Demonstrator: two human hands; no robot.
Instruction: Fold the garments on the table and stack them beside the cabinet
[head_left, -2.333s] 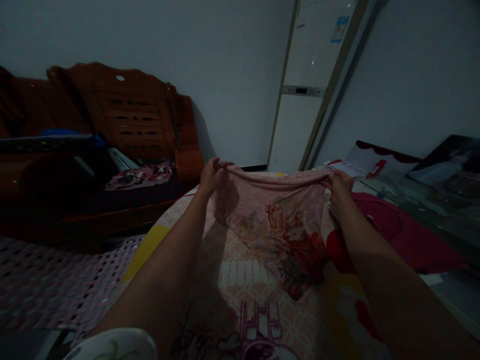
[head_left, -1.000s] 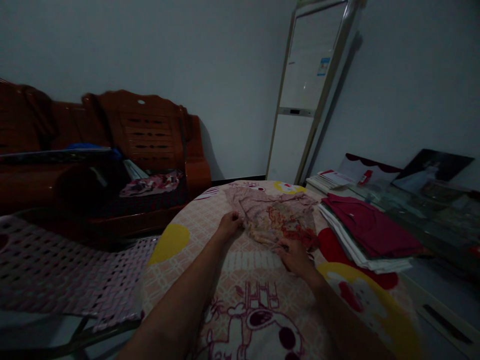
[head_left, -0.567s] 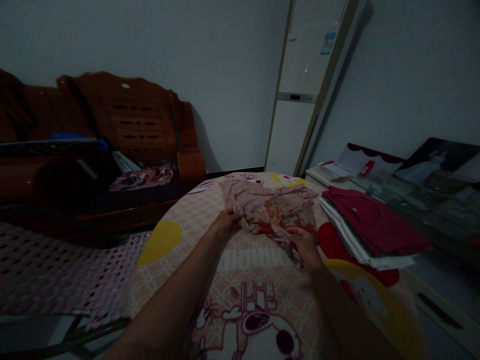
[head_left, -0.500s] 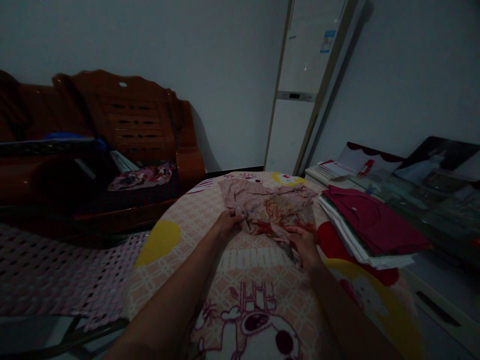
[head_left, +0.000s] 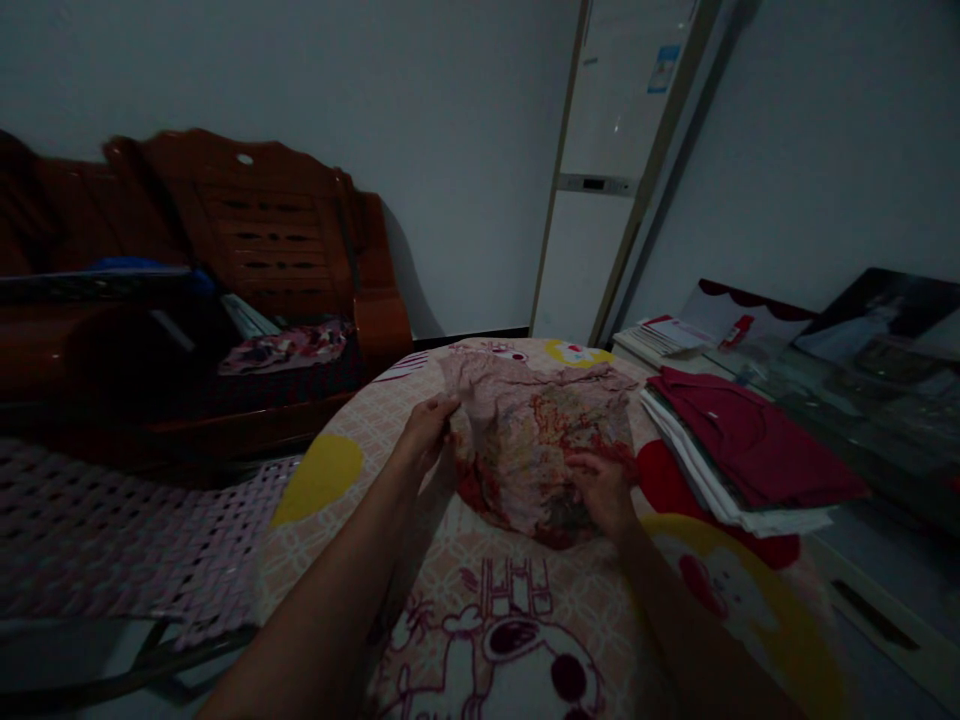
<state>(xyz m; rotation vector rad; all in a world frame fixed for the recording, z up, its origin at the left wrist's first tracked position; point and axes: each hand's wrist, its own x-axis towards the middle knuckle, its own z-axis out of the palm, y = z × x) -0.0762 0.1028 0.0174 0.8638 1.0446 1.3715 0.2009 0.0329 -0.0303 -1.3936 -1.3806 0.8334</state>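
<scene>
A thin, crumpled pinkish garment [head_left: 525,430] with red and greenish patterned patches is spread over the patterned cloth [head_left: 480,600] that covers the round table. At the garment's left side, my left hand [head_left: 427,435] pinches its edge and holds it slightly raised. My right hand [head_left: 604,490] rests on the lower right part of the garment, fingers reaching left over the fabric. Just right of it lies a stack of folded clothes [head_left: 750,440], dark red on top with white and dark layers beneath.
A wooden bench [head_left: 255,230] with clothing on its seat stands at left, beside a woven pink chair [head_left: 135,540]. Behind the table rises a tall white air conditioner [head_left: 577,270]. A glass-topped cabinet [head_left: 810,380] with papers and a framed picture stands at right.
The garment's near edge has come down toward me, so it lies more spread. My left hand has moved left and slightly up with its edge. My right hand has barely moved.
</scene>
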